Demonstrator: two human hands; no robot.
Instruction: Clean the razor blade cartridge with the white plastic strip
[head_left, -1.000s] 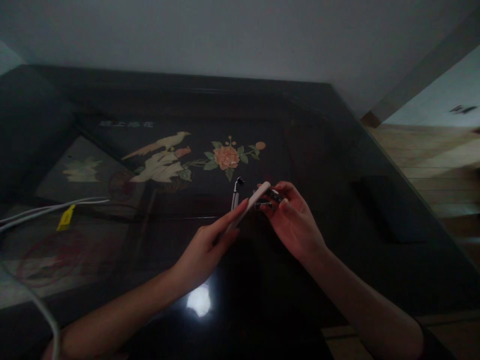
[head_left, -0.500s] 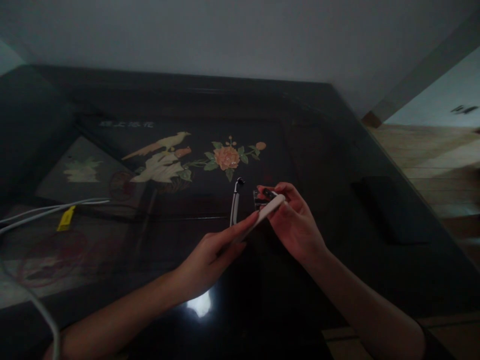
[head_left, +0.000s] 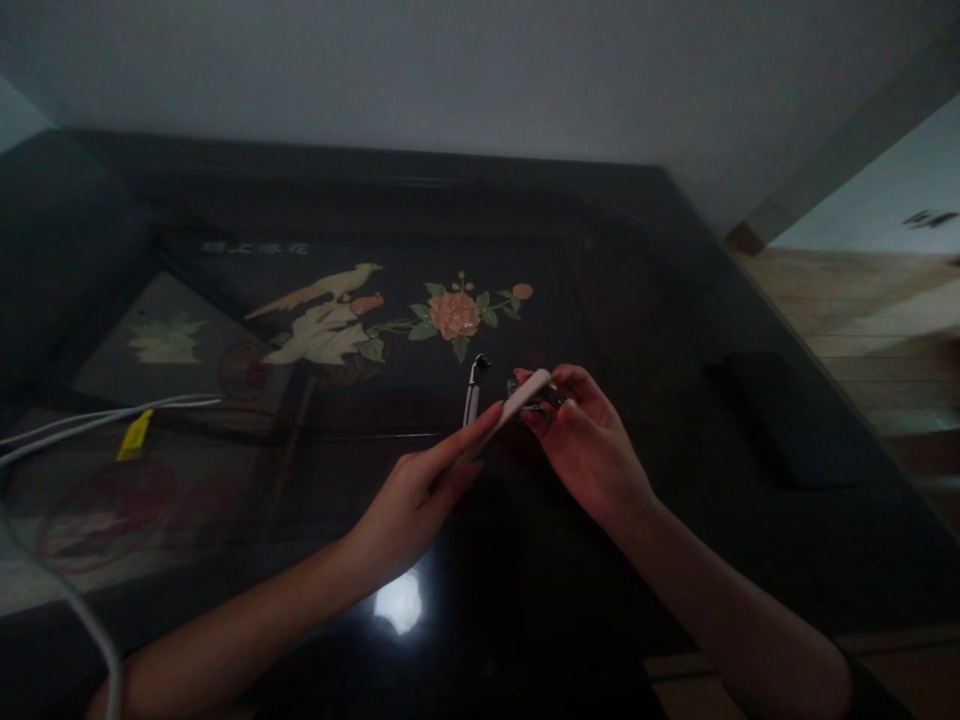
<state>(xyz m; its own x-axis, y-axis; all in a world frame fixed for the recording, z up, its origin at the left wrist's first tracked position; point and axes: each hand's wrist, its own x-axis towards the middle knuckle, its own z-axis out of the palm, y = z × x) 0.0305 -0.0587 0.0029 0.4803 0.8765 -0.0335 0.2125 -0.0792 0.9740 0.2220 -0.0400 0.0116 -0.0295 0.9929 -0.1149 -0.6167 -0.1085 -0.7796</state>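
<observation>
Pinching a slim white stick (head_left: 504, 417) between thumb and forefinger, the left hand (head_left: 409, 500) slants it up toward the right, so that its far tip rests against a small dark metal piece (head_left: 531, 395). The right hand (head_left: 589, 450) has its fingers curled together around that piece, gripping it at the fingertips; in the dim light I cannot tell just what the piece is. Both hands hover above the middle of the bench (head_left: 675, 300), a little toward its near edge.

This dark, glossy bench bears an inlaid picture of pale birds (head_left: 322, 320) and an orange flower (head_left: 452, 314) toward its far side, and a bright glare spot (head_left: 397, 602) shines near the front edge. A grey wall rises behind the far edge, and a pale wooden floor (head_left: 862, 310) shows past the right edge.

Just beyond the hands a thin metal tool (head_left: 472, 392) with a dark tip lies on the bench. White cables (head_left: 105, 418) with a yellow tag (head_left: 135, 435) trail in from the left edge. A flat dark object (head_left: 772, 415) sits near the right edge, well apart from the hands.
</observation>
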